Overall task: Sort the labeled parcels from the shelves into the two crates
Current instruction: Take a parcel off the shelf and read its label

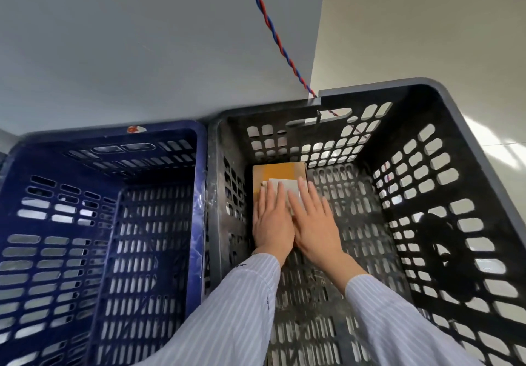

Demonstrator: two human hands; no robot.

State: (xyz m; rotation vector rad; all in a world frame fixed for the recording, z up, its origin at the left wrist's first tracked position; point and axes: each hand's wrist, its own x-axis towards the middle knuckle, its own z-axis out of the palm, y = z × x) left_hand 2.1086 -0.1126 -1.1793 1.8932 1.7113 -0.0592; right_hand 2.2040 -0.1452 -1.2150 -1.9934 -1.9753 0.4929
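Parcel [280, 170] in right crate [370, 87], by its left wall, left crate [85, 133] alongside

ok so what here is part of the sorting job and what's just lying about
Job: parcel, black crate, blue crate, left hand, right hand.
Lying about: red-and-blue twisted cable, grey panel.

Blue crate [199, 195]: moulded plastic, glossy, scuffed along the rim. Black crate [469, 143]: perforated plastic, matt, dusty and scratched inside. Parcel [277, 170]: brown cardboard, matt, with shiny yellowish tape and a white paper label [287, 185]. Sleeves [242, 303]: thin striped woven cloth.
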